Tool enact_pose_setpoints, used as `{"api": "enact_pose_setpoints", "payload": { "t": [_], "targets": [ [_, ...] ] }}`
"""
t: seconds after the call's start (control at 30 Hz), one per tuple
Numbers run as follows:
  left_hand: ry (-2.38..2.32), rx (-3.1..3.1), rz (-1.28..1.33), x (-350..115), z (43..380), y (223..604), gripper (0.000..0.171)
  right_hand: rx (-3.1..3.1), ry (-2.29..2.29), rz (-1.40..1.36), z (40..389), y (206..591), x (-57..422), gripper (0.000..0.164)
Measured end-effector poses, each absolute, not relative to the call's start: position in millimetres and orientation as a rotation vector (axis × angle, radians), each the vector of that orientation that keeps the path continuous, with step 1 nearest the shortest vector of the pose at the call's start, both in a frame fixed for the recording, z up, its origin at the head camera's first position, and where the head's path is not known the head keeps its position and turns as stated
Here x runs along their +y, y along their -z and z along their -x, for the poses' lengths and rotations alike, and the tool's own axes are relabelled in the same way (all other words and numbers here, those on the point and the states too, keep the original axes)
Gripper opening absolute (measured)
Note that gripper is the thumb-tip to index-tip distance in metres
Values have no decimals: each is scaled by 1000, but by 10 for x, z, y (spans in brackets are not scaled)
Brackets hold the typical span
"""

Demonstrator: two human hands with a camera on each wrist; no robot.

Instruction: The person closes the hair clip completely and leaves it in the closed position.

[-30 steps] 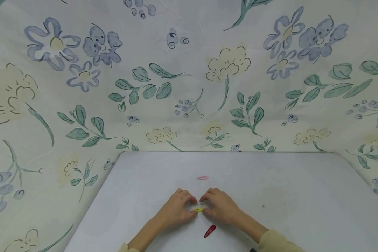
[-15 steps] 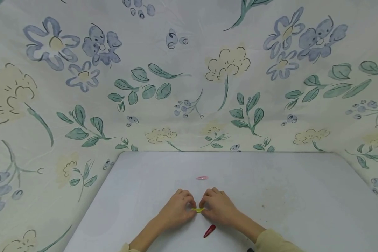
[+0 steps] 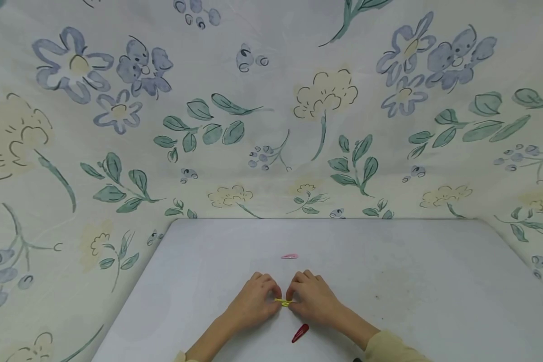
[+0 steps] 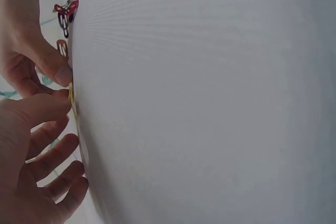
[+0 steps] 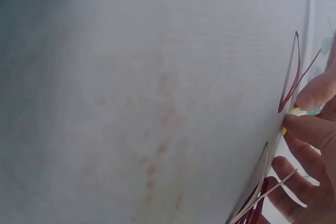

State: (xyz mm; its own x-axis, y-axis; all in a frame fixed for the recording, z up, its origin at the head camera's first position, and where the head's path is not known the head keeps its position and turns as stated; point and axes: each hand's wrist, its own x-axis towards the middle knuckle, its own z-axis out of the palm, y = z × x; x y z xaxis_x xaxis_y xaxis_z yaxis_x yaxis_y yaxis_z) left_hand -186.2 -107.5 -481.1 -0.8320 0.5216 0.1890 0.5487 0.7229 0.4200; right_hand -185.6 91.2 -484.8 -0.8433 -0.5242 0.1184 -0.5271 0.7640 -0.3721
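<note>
You are pinching the yellow clip (image 3: 284,303) between both hands, low over the white table (image 3: 434,281); whether it is touching the surface, the views are not telling. Your left hand (image 3: 255,302) is gripping one end, thumb nearly meeting finger; your right hand (image 3: 314,300) is gripping the other. The clip is probably feeling light, thin, springy and slightly slick, so its ends are likely offering the surest hold. The red clip (image 3: 300,333) is lying nearer you than the yellow clip, the pink clip (image 3: 289,256) beyond it; neither is blocking it.
</note>
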Motion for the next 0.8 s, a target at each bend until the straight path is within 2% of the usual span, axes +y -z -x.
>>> {"api": "enact_pose_setpoints", "payload": {
  "t": [0.8],
  "targets": [
    [751,-2862,895,-1071,1860,4794,9,-2872,-642,-945,1872,4846,970,8]
  ]
}}
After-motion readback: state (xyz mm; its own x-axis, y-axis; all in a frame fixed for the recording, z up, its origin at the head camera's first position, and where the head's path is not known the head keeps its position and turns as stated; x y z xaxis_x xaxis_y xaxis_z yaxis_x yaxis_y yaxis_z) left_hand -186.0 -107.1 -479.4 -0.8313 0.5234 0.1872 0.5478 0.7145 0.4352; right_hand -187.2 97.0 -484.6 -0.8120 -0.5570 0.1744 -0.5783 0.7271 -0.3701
